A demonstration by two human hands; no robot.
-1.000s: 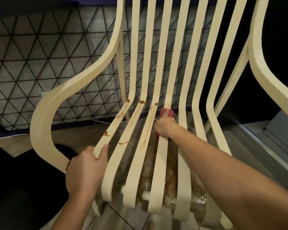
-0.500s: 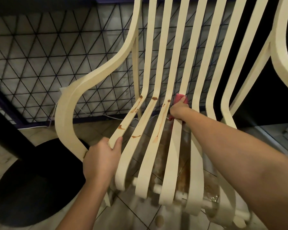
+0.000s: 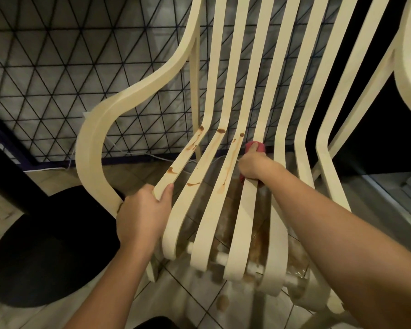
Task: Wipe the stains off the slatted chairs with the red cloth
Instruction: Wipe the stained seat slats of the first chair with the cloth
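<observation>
Head view showed a cream slatted chair (image 3: 237,74) filling the frame, and every place below is given relative to it. The main risk, as I judged it, was smearing: brown stains (image 3: 230,160) ran down the three slats at the chair's left side, and the red cloth (image 3: 255,148) was bunched small, so one soiled wad dragged along them could spread the marks rather than lift them. The cloth could also slip through a gap between slats to the tiled floor (image 3: 195,295) under the seat. The chair might rock if the bracing grip loosened.

The right hand (image 3: 254,166) reached across the seat with the arm nearly straight, its fingers clenched around the cloth and pressing it onto the fourth slat from the chair's left, at the bend where seat meets back. The left hand (image 3: 142,214) was at the front left of the seat, fingers wrapped around the outermost slat, thumb lying on top.
</observation>
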